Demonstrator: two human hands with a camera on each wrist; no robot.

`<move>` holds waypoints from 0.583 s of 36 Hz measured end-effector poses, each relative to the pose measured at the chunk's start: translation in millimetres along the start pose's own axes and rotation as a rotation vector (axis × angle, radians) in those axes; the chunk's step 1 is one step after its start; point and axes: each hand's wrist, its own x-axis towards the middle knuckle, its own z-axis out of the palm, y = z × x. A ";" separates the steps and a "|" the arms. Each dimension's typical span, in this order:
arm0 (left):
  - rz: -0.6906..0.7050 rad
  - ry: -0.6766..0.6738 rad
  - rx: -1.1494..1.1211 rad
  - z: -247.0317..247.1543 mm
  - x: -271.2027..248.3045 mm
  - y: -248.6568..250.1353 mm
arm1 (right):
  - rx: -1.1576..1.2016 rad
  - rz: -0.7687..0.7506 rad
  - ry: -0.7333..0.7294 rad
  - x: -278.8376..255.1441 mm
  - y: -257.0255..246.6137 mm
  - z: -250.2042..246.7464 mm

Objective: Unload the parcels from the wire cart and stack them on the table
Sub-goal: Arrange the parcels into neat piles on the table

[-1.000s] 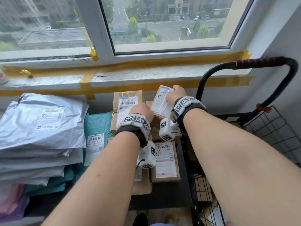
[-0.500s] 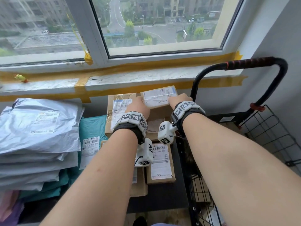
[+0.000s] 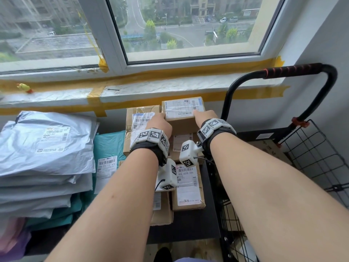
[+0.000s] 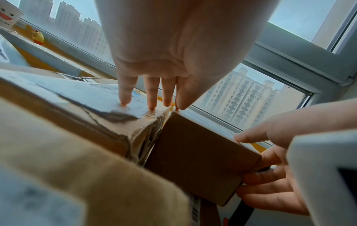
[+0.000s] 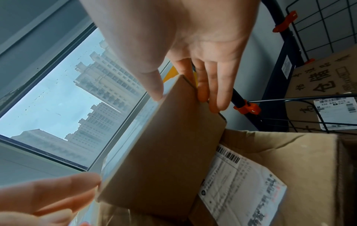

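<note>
A small cardboard box (image 3: 182, 108) with a white label on top lies flat on the stack of boxes at the back of the table (image 3: 188, 224), under the window sill. My right hand (image 3: 203, 118) holds its right end, thumb on the top edge and fingers (image 5: 218, 91) down the side. My left hand (image 3: 159, 122) is at its left end. Its straight fingertips (image 4: 152, 105) rest on the taped box (image 4: 86, 107) beside it, and the thumb touches the small box's (image 4: 197, 154) corner. The wire cart (image 3: 311, 148) stands at the right, a large printed carton (image 3: 268, 148) in it.
Grey mailer bags (image 3: 45, 144) are piled at the left over teal ones (image 3: 107, 146). More labelled boxes (image 3: 188, 188) lie nearer me on the table. The cart's black handle (image 3: 294, 69) arches at the right of the stack. A yellow toy (image 3: 24, 87) sits on the sill.
The small box was tilted with its label facing me; it now lies flat on the stack, further back. Both hands moved forward with it.
</note>
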 end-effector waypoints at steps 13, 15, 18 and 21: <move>-0.034 0.107 -0.066 -14.2 -42.8 -12.5 | 0.095 -0.051 0.100 -35.4 10.5 -0.8; -0.026 0.131 -0.049 -16.6 -53.1 -16.3 | 0.064 -0.070 0.094 -45.9 12.4 -2.3; -0.033 0.175 -0.023 -21.4 -69.7 -23.9 | 0.043 -0.118 0.082 -64.6 14.9 -3.0; -0.061 0.222 -0.021 -24.6 -84.1 -34.3 | 0.021 -0.168 0.044 -82.4 17.5 -0.1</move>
